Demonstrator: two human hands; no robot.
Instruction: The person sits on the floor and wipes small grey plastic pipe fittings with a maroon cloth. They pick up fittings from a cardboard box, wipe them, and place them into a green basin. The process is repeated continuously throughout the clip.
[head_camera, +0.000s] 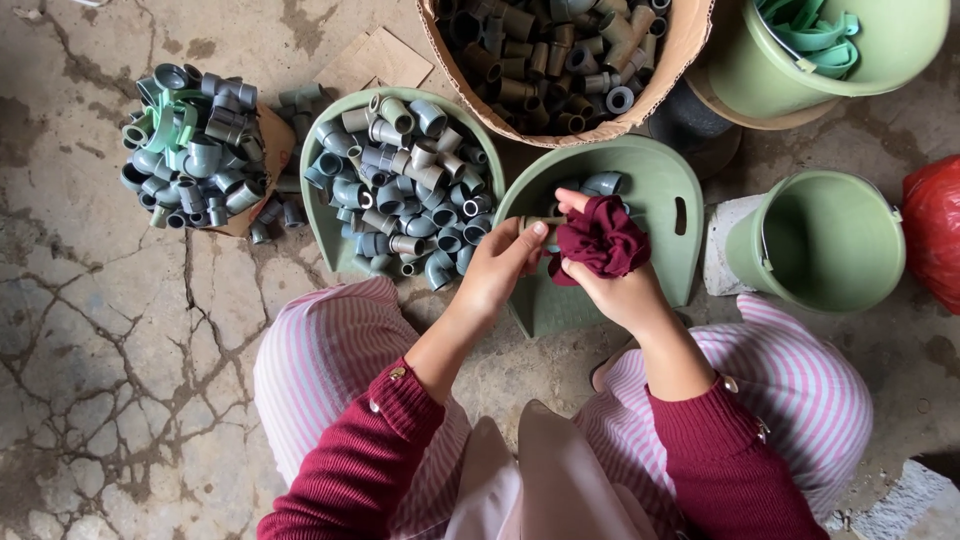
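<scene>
Cracked concrete floor (120, 330), short brownish pipe fitting (533, 222), crumpled maroon cloth (602, 243)

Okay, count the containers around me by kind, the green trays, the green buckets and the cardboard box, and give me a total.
Green trays: 2, one full of pipe fittings, one nearly bare under the hands.
Green buckets: 2, one at top right, one at right.
Cardboard boxes: 1.
Total: 5 containers.
</scene>
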